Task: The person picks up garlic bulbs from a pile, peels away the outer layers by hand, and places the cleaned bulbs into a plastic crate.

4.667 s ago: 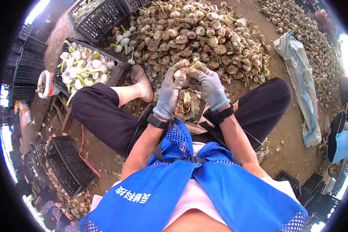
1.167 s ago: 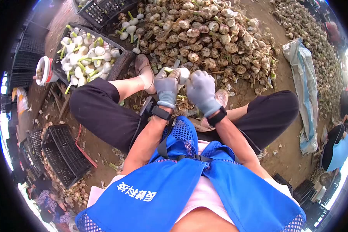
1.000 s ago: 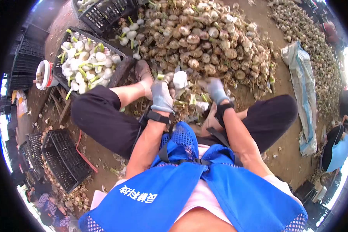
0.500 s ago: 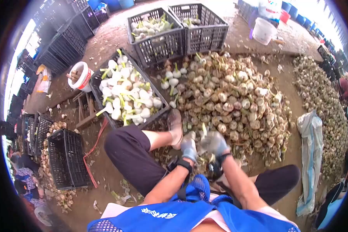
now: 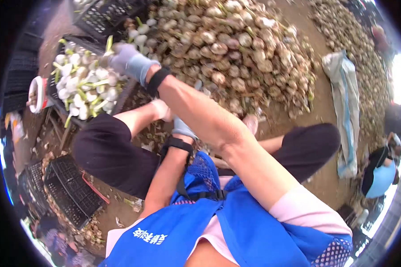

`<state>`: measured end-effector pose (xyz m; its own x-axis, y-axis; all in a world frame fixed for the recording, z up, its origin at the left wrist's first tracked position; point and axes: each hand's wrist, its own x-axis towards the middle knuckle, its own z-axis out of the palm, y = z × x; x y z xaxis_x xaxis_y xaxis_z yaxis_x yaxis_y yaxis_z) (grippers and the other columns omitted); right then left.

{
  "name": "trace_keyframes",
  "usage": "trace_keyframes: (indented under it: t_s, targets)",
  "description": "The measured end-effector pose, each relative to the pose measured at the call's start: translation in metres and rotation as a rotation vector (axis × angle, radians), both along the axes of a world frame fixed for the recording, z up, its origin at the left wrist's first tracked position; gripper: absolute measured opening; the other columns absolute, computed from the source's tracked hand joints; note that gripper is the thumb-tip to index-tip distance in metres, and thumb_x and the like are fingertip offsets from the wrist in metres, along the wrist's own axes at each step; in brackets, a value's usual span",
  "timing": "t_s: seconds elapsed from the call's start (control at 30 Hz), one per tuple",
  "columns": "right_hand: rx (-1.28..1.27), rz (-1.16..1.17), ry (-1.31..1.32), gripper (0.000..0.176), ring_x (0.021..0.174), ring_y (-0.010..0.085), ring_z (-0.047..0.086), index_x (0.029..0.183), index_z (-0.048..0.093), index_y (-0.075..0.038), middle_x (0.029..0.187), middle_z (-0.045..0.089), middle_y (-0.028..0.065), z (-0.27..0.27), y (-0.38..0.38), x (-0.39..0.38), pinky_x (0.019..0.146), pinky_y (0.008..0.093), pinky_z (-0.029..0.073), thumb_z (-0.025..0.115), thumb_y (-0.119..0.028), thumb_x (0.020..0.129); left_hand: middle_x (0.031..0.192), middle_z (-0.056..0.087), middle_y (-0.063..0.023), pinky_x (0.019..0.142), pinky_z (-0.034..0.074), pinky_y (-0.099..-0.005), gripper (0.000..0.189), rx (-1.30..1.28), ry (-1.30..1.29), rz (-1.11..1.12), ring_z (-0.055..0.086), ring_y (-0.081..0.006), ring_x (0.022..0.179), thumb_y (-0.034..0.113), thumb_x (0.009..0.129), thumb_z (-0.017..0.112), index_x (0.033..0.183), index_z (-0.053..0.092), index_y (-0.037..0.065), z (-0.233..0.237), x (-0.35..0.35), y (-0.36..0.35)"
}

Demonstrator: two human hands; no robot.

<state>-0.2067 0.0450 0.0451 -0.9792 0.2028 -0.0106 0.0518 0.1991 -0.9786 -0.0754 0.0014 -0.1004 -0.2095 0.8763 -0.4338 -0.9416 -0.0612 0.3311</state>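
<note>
My right hand (image 5: 131,63), in a pale grey-blue glove, reaches across to the left, over the near right edge of a black crate (image 5: 125,95) of white trimmed garlic bulbs (image 5: 87,86). Its fingers are closed round a garlic bulb, whose green stem (image 5: 109,43) sticks up past them; the bulb itself is mostly covered. My left hand (image 5: 182,128), gloved too, stays low by my foot. My right forearm crosses in front of it and hides its fingers. Beyond both hands lies a heap of untrimmed, brownish garlic (image 5: 236,58).
Another black crate (image 5: 104,20) stands at the far left. A white bucket (image 5: 38,94) is beside the garlic crate, and a further black crate (image 5: 71,189) is at lower left. A pale sack (image 5: 343,98) lies on the right, with a person (image 5: 381,173) beyond.
My right hand has swung from between my knees out left to the crate, carrying a garlic bulb. My left hand remains near my lap. The view has tilted down and shifted right.
</note>
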Motion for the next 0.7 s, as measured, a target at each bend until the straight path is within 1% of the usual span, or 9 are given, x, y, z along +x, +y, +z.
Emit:
trace_keyframes:
  t_s: [0.1,0.13,0.2,0.27,0.3,0.37,0.5,0.53,0.7]
  targets:
    - [-0.14,0.005,0.059,0.034,0.076,0.014,0.059,0.102,0.062,-0.001,0.087,0.065,0.0094,-0.011,0.016,0.098,0.068,0.0265,0.047,0.059,-0.026,0.08,0.119,0.047,-0.006,0.094,0.037,-0.0348,0.038,0.061,-0.021,0.761,0.046,-0.0195,0.107,0.029,0.091,0.042,0.122,0.042,0.007,-0.076,0.029,-0.017]
    - [-0.225,-0.024,-0.085,0.03,0.074,0.0105,0.058,0.103,0.062,-0.002,0.088,0.065,0.0078,-0.018,0.035,0.131,0.067,0.0237,0.047,0.057,-0.022,0.081,0.099,0.055,-0.0075,0.074,0.048,-0.0352,0.029,-0.441,0.137,0.762,0.055,-0.0192,0.086,0.027,0.089,0.045,0.109,0.049,0.006,-0.014,0.027,-0.006]
    - [-0.145,-0.311,-0.25,0.027,0.074,0.0096,0.059,0.102,0.063,-0.003,0.093,0.066,0.0058,-0.051,0.081,0.197,0.064,0.023,0.047,0.057,-0.017,0.08,0.076,0.056,-0.0057,0.048,0.046,-0.0305,0.019,-0.572,-0.174,0.605,0.052,-0.0168,0.056,0.024,0.086,0.047,0.09,0.053,0.007,-0.033,0.015,-0.019]
    - [0.545,-0.473,-0.687,0.031,0.082,0.0296,0.062,0.09,0.065,-0.003,0.094,0.063,0.0165,-0.116,0.132,0.258,0.072,0.0359,0.048,0.054,-0.029,0.078,0.058,0.049,-0.0029,0.035,0.036,-0.0269,0.018,-0.612,-0.124,0.67,0.041,-0.0147,0.039,0.024,0.083,0.049,0.072,0.05,0.01,-0.013,0.025,-0.004]
    - [0.612,-0.408,-0.907,0.037,0.091,0.0367,0.056,0.094,0.063,-0.003,0.098,0.06,0.0199,-0.14,0.146,0.281,0.08,0.0412,0.044,0.053,-0.033,0.075,0.054,0.048,-0.0015,0.034,0.034,-0.026,0.019,-0.71,-0.093,0.653,0.04,-0.0146,0.038,0.023,0.081,0.051,0.068,0.048,0.01,0.003,0.028,0.003]
    - [0.604,-0.441,-1.089,0.043,0.098,0.0351,0.055,0.109,0.053,-0.01,0.107,0.057,0.0187,-0.171,0.145,0.3,0.083,0.0416,0.044,0.054,-0.035,0.074,0.053,0.048,-0.0005,0.034,0.032,-0.0261,0.018,-0.689,-0.104,0.595,0.041,-0.0138,0.038,0.02,0.08,0.053,0.066,0.049,0.01,0.018,0.034,0.009]
    - [0.737,-0.457,-0.963,0.04,0.099,0.038,0.054,0.105,0.052,-0.005,0.111,0.052,0.0249,-0.184,0.128,0.29,0.083,0.0416,0.044,0.059,-0.021,0.069,0.057,0.05,0.0001,0.035,0.034,-0.026,0.014,-0.677,0.013,0.49,0.044,-0.0138,0.039,0.02,0.081,0.055,0.074,0.053,0.008,0.028,0.048,0.021]
    - [0.736,-0.458,-0.963,0.04,0.099,0.038,0.054,0.105,0.052,-0.005,0.111,0.052,0.0249,-0.179,0.127,0.29,0.083,0.0416,0.044,0.059,-0.021,0.069,0.064,0.056,-0.0034,0.043,0.041,-0.0331,0.016,-0.72,0.044,0.431,0.054,-0.0185,0.05,0.024,0.083,0.052,0.084,0.056,0.008,0.024,0.05,0.021]
    - [0.533,-0.384,-1.039,0.042,0.102,0.0349,0.054,0.109,0.052,-0.002,0.11,0.055,0.0219,-0.191,0.142,0.304,0.086,0.0394,0.044,0.059,-0.022,0.073,0.065,0.057,-0.0026,0.05,0.045,-0.0344,0.021,-0.612,0.039,0.263,0.054,-0.0179,0.054,0.027,0.087,0.048,0.085,0.057,0.008,0.008,0.051,0.013]
